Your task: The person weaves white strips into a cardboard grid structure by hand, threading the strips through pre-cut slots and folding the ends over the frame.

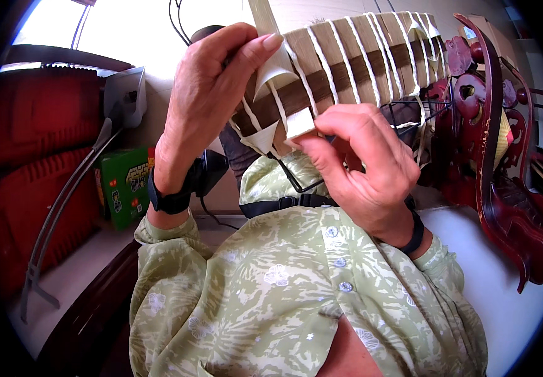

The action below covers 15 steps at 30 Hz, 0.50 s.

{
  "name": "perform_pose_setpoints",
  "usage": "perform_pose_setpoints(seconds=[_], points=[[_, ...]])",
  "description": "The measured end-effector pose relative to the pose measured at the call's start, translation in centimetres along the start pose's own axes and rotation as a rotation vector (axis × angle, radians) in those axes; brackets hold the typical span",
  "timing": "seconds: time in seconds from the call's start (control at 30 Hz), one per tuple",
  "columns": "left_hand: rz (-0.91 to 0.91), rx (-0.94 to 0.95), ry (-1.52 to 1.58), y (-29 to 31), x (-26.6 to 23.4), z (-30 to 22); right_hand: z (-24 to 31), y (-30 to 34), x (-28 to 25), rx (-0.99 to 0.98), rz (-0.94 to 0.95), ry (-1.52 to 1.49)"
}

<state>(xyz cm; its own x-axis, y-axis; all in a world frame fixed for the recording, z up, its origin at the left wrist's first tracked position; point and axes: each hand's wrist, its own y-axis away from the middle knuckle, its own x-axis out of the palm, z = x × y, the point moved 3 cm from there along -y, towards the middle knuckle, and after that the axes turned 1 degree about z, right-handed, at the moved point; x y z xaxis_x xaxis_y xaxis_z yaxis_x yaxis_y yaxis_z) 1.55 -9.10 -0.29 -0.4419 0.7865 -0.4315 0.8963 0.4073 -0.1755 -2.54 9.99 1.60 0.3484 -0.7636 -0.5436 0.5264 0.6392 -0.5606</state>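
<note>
A wood-toned panel [362, 83] lies across my lap, with white twisted cord [323, 61] wound round it in spaced turns. My left hand [212, 81] is closed at the panel's left end, its thumb and forefinger pinching a pale flat strip [263, 17] that runs up past the fingertips. Just below them a cream flap [276, 74] curls over the panel and cord. My right hand [366, 157] is closed, thumb and forefinger gripping a small cream folded piece [300, 123] against the near edge. Another cream flap [261, 138] hangs beside it. Whether the cream pieces join is hidden.
Carved dark-red wooden furniture [488, 125] stands close on the right. To the left are red ribbed cushions [39, 207], a green box [124, 188] and a grey stand with bent metal legs [73, 201]. A black wire frame [296, 182] shows under the panel.
</note>
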Motion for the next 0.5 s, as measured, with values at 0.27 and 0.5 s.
perform_pose_setpoints(seconds=[0.27,0.5], points=[[0.008,-0.016,0.035,-0.1,0.1,0.5,-0.7,0.8,1.2,-0.015,0.0,0.011],[0.002,-0.024,0.071,0.0,0.2,0.8,-1.0,1.1,1.2,-0.113,-0.064,0.038]])
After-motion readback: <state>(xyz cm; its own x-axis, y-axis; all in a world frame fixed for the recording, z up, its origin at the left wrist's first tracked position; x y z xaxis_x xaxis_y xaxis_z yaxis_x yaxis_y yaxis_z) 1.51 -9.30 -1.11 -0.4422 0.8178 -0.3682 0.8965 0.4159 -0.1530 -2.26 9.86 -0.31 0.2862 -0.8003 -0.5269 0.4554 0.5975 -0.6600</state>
